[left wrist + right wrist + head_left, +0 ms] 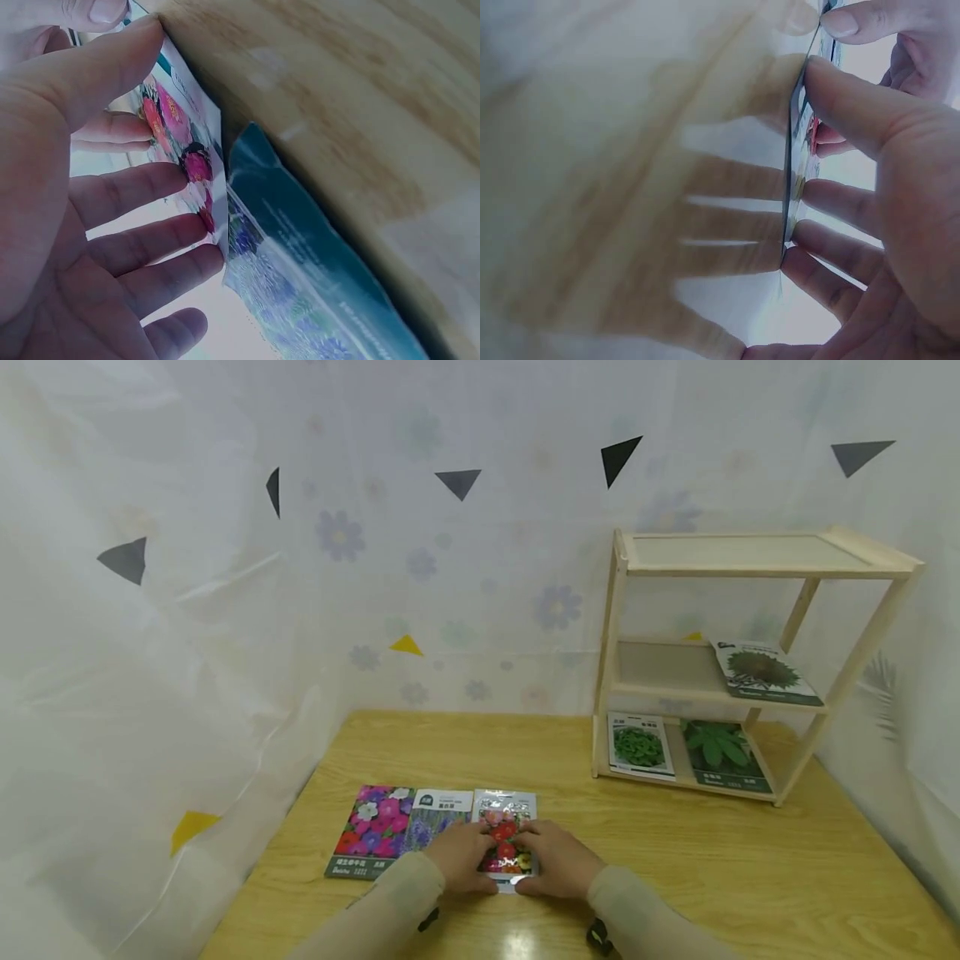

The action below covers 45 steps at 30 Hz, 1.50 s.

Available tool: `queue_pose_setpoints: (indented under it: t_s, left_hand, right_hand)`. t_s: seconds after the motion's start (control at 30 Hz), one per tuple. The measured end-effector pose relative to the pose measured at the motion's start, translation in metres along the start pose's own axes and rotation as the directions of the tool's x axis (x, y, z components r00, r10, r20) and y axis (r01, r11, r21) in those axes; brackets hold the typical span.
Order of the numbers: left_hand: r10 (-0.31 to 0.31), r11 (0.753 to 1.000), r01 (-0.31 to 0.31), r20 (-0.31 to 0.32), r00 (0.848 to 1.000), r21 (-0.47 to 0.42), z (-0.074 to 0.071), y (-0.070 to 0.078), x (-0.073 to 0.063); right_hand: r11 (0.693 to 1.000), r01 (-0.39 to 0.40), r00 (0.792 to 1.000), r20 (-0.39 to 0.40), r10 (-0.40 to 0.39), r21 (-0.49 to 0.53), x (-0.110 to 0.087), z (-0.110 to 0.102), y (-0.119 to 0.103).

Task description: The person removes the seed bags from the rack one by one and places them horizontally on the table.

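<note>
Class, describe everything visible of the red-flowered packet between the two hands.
The red-flowered packet is thin and rectangular, with a shiny, plastic-looking surface. A pale border frames a picture of red, pink and yellow flowers; its print is too small to read. It lies picture side up on the wood-grained table, rightmost in a row of three, beside the purple-flower packet. The left hand touches its left side, the right hand its right.

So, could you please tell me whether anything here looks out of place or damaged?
Nothing plainly stands out. The pink-flower packet, purple-flower packet and red-flower packet lie in a row, the last between the left hand and right hand; the wooden rack stands upright, and no spill or tear shows.
</note>
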<state>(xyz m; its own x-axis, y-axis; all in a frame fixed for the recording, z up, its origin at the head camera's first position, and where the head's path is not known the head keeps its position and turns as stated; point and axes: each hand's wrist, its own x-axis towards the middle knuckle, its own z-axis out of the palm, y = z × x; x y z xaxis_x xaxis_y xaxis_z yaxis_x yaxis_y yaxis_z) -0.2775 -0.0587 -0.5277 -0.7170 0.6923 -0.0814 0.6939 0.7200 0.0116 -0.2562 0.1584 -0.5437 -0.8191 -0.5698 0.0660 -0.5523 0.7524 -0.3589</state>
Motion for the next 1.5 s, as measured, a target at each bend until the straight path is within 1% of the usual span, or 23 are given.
queue_pose_setpoints:
  t_s: [0.2, 0.47, 0.63, 0.87, 1.03, 1.23, 1.4, 1.5]
  left_hand:
    - [0.007, 1.0, -0.008, -0.012, 1.0, -0.015, 0.0, -0.001, -0.003]
    - [0.016, 1.0, -0.016, -0.006, 1.0, -0.02, -0.001, -0.002, -0.007]
    - [0.013, 1.0, -0.013, -0.004, 1.0, -0.025, -0.003, -0.001, -0.008]
    - [0.014, 0.999, -0.015, -0.008, 1.0, -0.029, -0.003, -0.001, -0.009]
    - [0.036, 0.998, -0.037, -0.02, 0.999, -0.056, -0.003, -0.002, -0.009]
    - [0.029, 0.997, -0.029, -0.012, 1.0, -0.068, -0.006, -0.002, -0.01]
    - [0.054, 0.998, -0.056, -0.064, 0.997, -0.036, -0.007, 0.003, -0.013]
    - [0.069, 0.997, -0.072, -0.087, 0.994, -0.033, -0.011, 0.007, -0.014]
  right_hand:
    - [0.998, -0.055, 0.998, 0.016, 0.055, 0.025, 0.0, 0.001, -0.001]
    - [0.997, -0.063, 0.998, -0.002, 0.063, 0.048, -0.001, 0.003, -0.004]
    - [0.998, -0.057, 0.998, -0.015, 0.058, 0.041, -0.001, 0.003, -0.004]
    - [0.996, -0.063, 0.998, 0.005, 0.063, 0.069, -0.002, 0.003, -0.004]
    - [0.991, -0.07, 0.998, 0.014, 0.069, 0.11, -0.003, 0.0, -0.004]
    - [0.988, -0.081, 0.997, 0.026, 0.079, 0.132, -0.003, 0.0, -0.001]
    - [0.984, -0.084, 0.996, 0.029, 0.081, 0.159, -0.003, 0.0, -0.001]
    - [0.982, -0.069, 0.998, 0.017, 0.067, 0.178, -0.004, -0.001, 0.001]
